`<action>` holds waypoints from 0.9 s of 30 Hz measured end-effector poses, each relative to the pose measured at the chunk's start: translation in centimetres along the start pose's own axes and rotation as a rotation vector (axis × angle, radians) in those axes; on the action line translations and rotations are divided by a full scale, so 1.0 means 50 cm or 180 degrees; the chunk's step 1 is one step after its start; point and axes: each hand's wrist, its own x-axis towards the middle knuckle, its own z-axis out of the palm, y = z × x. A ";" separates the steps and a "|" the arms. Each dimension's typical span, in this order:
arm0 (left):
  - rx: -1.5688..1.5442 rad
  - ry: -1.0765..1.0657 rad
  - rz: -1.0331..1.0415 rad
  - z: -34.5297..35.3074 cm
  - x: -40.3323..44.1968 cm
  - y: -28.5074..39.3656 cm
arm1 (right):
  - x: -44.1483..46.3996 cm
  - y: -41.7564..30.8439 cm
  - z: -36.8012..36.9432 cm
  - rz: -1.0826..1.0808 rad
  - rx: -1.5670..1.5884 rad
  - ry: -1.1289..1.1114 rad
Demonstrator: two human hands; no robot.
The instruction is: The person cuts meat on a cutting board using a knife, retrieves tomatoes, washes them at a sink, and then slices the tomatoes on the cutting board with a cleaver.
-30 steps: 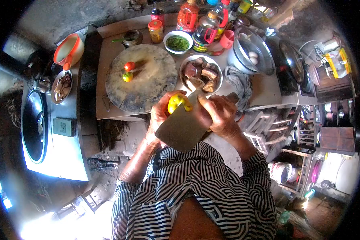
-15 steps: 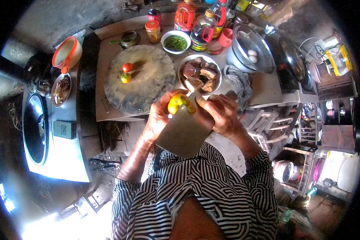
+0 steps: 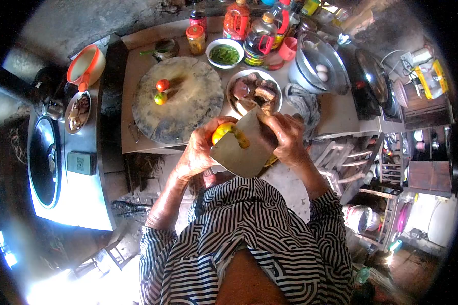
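My left hand [image 3: 201, 147] is wrapped round a yellow tomato [image 3: 221, 132], held up in front of the round chopping board [image 3: 180, 119]. In my right hand [image 3: 286, 136] is a cleaver [image 3: 243, 155], its broad blade slanting across the tomato and covering part of it. A curved yellow strip [image 3: 242, 139], which looks like peel, shows against the blade. On the board sit a red tomato [image 3: 163, 85] and a yellow-green one [image 3: 161, 98], side by side. Just beyond my hands stands a bowl of meat chunks [image 3: 254, 92].
Behind the board are a bowl of chopped greens [image 3: 224, 54], a lidded jar [image 3: 195, 39] and several bottles [image 3: 260, 40]. To the right, a basin [image 3: 303, 79] holds eggs [image 3: 321, 72] beside a grey cloth [image 3: 303, 104]. At left are an orange-rimmed pot [image 3: 86, 66] and a large wok [image 3: 46, 162].
The cleaver has shifted up and to the right, and its blade has turned. The yellow strip stands out more against it. My left hand keeps its grip on the tomato.
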 end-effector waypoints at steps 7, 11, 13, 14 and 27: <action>-0.0453 -0.0079 -0.0246 -0.002 0.011 0.013 | 0.012 -0.051 0.020 -0.0213 -0.0188 0.0191; -0.0128 0.0041 -0.0186 -0.021 0.006 -0.004 | 0.006 -0.081 0.030 -0.0095 -0.0379 -0.0121; 0.0141 -0.0077 -0.0061 -0.031 0.009 -0.010 | -0.002 -0.087 0.051 -0.0028 -0.0366 -0.0125; 0.0407 -0.0096 -0.0064 -0.034 0.009 -0.007 | 0.000 -0.097 0.051 0.0093 -0.0380 -0.0214; -0.0023 -0.0127 0.0221 -0.018 -0.041 -0.040 | -0.053 -0.137 0.077 0.0720 -0.0582 -0.0397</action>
